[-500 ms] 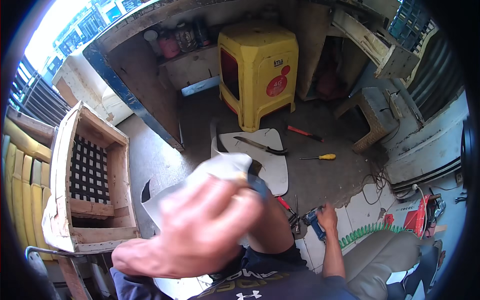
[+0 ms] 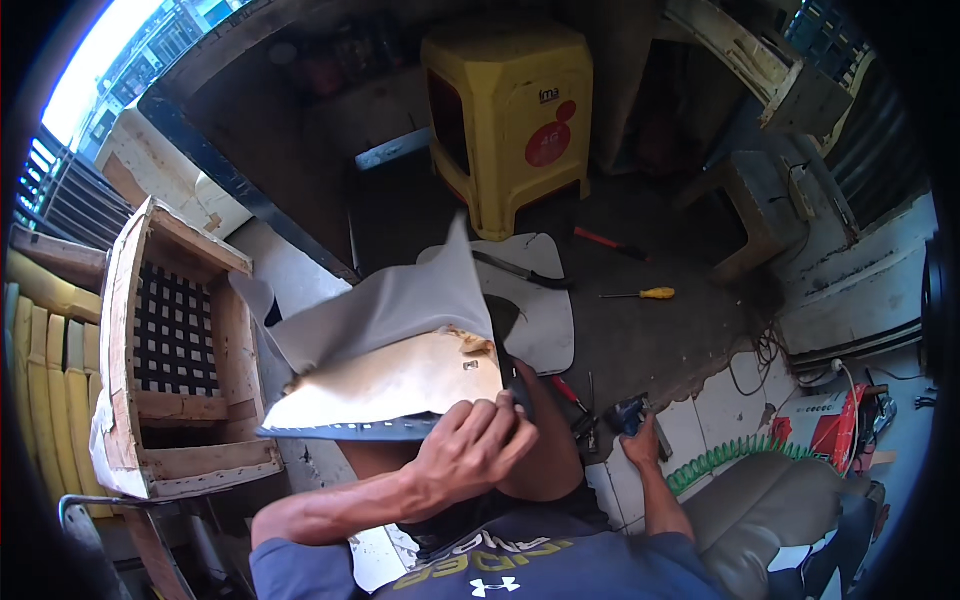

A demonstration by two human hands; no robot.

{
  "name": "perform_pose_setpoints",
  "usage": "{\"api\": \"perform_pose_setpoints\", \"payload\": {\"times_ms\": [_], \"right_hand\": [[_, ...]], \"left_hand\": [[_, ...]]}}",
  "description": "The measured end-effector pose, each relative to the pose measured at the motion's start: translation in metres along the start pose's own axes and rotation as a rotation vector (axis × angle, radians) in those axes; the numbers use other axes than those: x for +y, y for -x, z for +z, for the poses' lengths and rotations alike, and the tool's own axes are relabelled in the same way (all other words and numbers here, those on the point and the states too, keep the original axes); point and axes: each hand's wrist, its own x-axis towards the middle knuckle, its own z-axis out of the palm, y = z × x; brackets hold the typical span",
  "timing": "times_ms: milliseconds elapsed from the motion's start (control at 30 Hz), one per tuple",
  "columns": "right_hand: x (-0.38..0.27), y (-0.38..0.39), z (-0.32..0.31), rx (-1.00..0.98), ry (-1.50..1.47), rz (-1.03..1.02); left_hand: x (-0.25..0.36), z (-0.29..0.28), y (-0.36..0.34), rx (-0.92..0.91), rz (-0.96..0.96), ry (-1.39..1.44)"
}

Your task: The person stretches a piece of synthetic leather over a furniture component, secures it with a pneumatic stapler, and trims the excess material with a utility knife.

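A cream panel (image 2: 380,380) with staples along its dark lower edge lies across my lap, grey upholstery material (image 2: 370,300) folded back above it. My left hand (image 2: 470,445) is closed on the panel's near right edge. Lower right, my right hand (image 2: 640,440) grips a blue pneumatic staple gun (image 2: 628,417) joined to a green coiled hose (image 2: 700,463). A white board (image 2: 545,330) lies beyond my knee with a long knife (image 2: 530,270) on it. A red-handled tool (image 2: 566,392) lies beside my leg.
A yellow plastic stool (image 2: 505,100) stands ahead under a wooden bench (image 2: 250,150). A wooden frame with webbing (image 2: 145,350) is at left. A hammer (image 2: 600,240) and screwdriver (image 2: 650,294) lie on the floor. A red-and-white box (image 2: 820,420) and grey padded piece (image 2: 760,500) are at right.
My left hand has moved lower and right from its raised, blurred position, uncovering the cream panel. The grey material now stands folded back above it. My right hand still holds the gun.
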Motion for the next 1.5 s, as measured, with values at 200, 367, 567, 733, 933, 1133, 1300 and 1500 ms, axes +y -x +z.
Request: {"api": "perform_pose_setpoints", "payload": {"times_ms": [200, 367, 567, 733, 933, 1133, 1300, 1500], "right_hand": [[-0.127, -0.011, -0.134, -0.262, -0.475, -0.016], [-0.253, 0.027, -0.232, -0.175, -0.398, -0.857], [-0.308, 0.031, -0.257, -0.416, -0.085, -1.012], [-0.341, 0.034, -0.260, -0.493, -0.118, -0.976], [-0.368, 0.040, -0.279, -0.553, 0.022, -0.875], [-0.362, 0.053, -0.277, -0.502, 0.022, -0.920], [-0.348, 0.047, -0.274, -0.498, -0.052, -0.956], [-0.340, 0.055, -0.278, -0.474, -0.088, -1.011]], "left_hand": [[0.010, 0.033, 0.045, 0.246, -0.238, 0.038], [0.010, 0.036, 0.045, 0.310, -0.282, 0.046], [0.018, 0.043, 0.053, 0.408, -0.309, -0.007], [0.025, 0.049, 0.055, 0.449, -0.321, -0.012], [0.025, 0.053, 0.061, 0.443, -0.329, 0.012], [0.024, 0.057, 0.061, 0.484, -0.375, 0.045], [0.026, 0.054, 0.059, 0.429, -0.407, 0.053], [0.029, 0.053, 0.059, 0.416, -0.414, 0.046]]}}
